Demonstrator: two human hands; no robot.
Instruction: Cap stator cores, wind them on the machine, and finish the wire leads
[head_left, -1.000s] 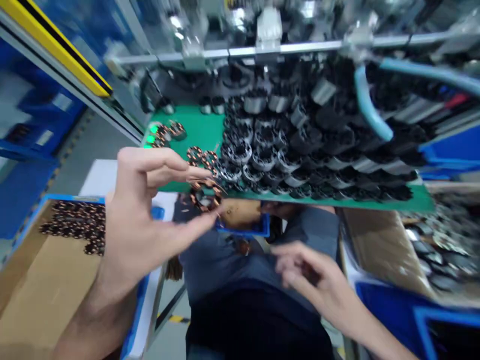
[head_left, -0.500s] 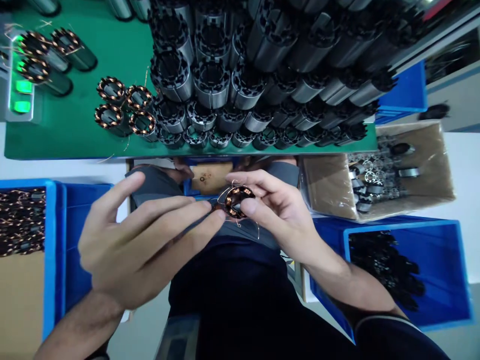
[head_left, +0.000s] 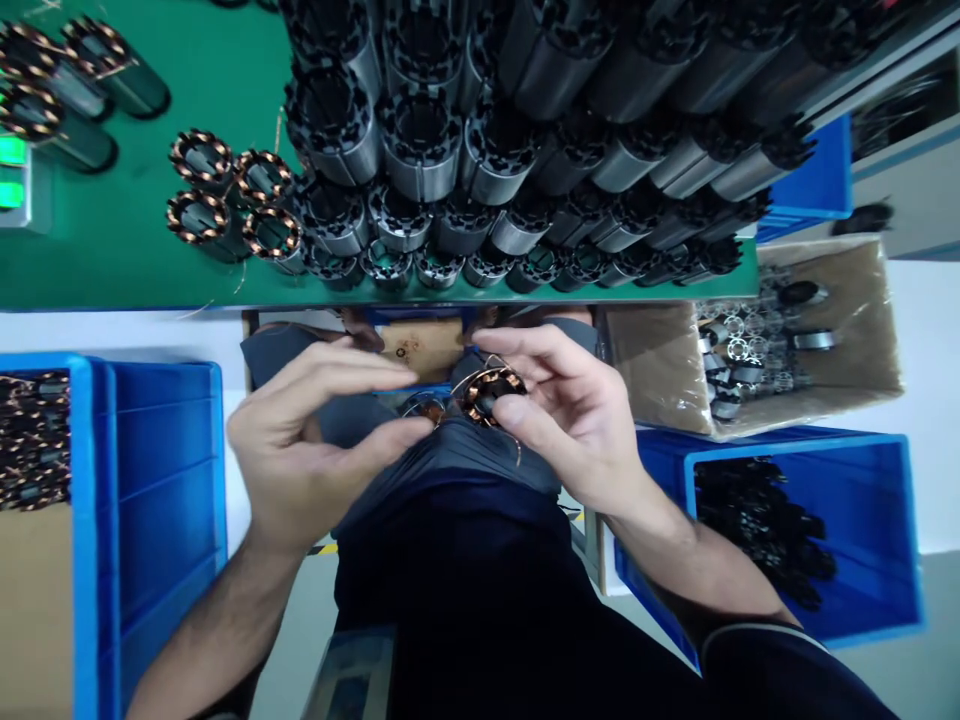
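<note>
My right hand (head_left: 574,410) grips a wound motor stator (head_left: 491,395), a dark ring with copper coils around its rim and its bore facing me. The thumb presses on the near rim, with the fingers behind. Loose copper wire arcs over the stator's upper left, and a wire end hangs below it. To its left, my left hand (head_left: 322,430) is open, thumb and fingers apart. Close to the left thumb tip is a small shiny, brownish round thing (head_left: 427,408), too unclear to name. Both hands are above my lap, in front of the green bench (head_left: 112,285).
Rows of bare stators (head_left: 420,150) stand on the bench, with several copper-wound stators (head_left: 201,215) at left. A blue bin (head_left: 169,500) is at left. On the right are a lined carton (head_left: 652,375) of metal and clear rings and a blue bin (head_left: 874,530) of black parts.
My left hand has drawn back from the stator and turned, its thumb now apart from the fingers. The right hand still holds the stator, slightly further right. The view has shifted a little.
</note>
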